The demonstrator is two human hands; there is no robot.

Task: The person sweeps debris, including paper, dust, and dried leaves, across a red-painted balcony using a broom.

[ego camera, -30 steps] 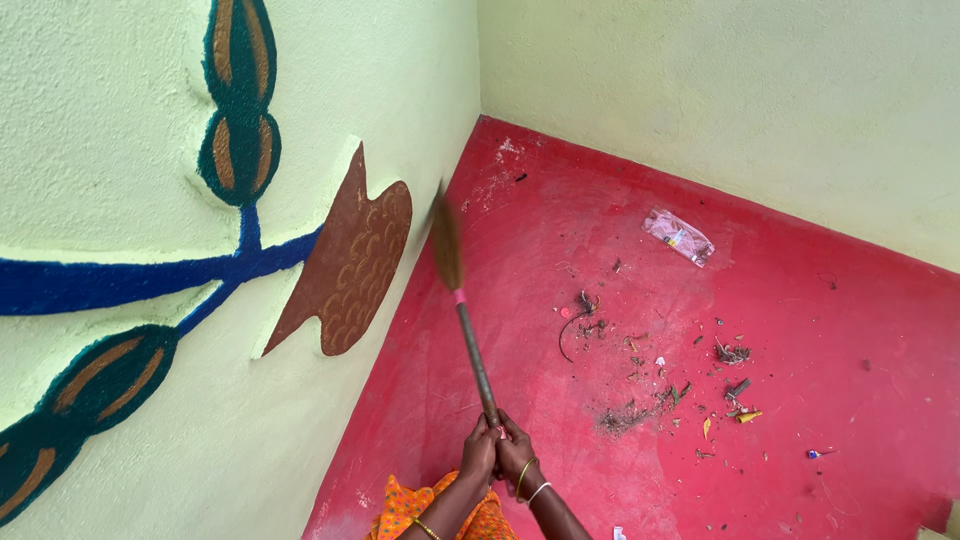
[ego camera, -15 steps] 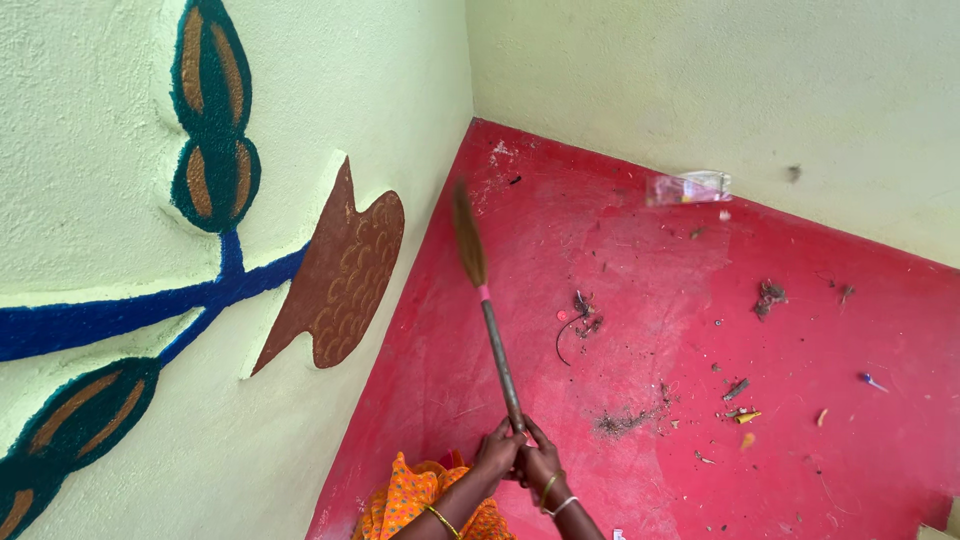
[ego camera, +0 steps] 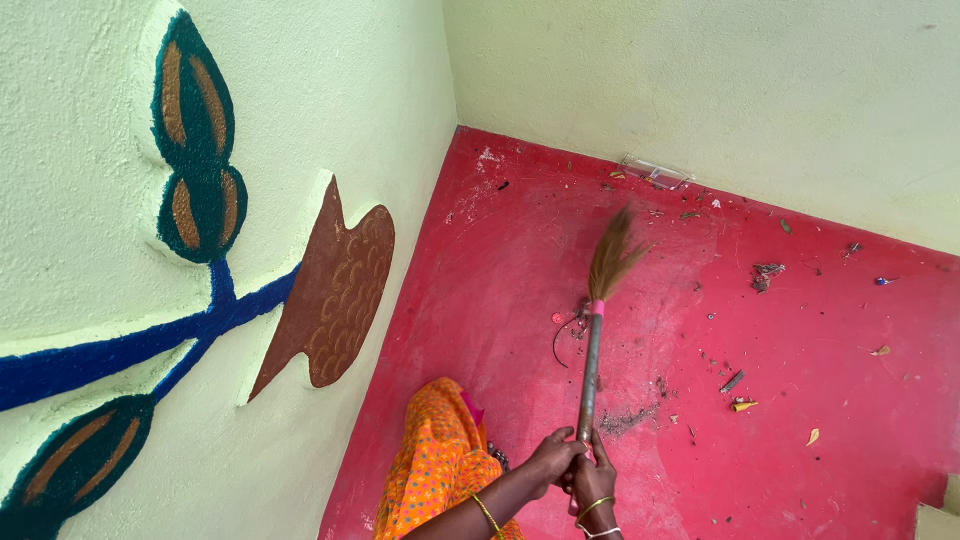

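The broom (ego camera: 596, 330) has a slim, dull metal handle that runs nearly straight up the view, tilted a little to the right toward its head. A pink band binds the handle to a short, fanned tuft of tan grass bristles, which spread upward and to the right. The bristle tips hang over the red floor (ego camera: 820, 480) partway out from its far corner, short of the far edge where floor meets wall. The handle's lower end is gripped between the left hand (ego camera: 550, 462) and the right hand (ego camera: 594, 480), both fists closed round it, close together.
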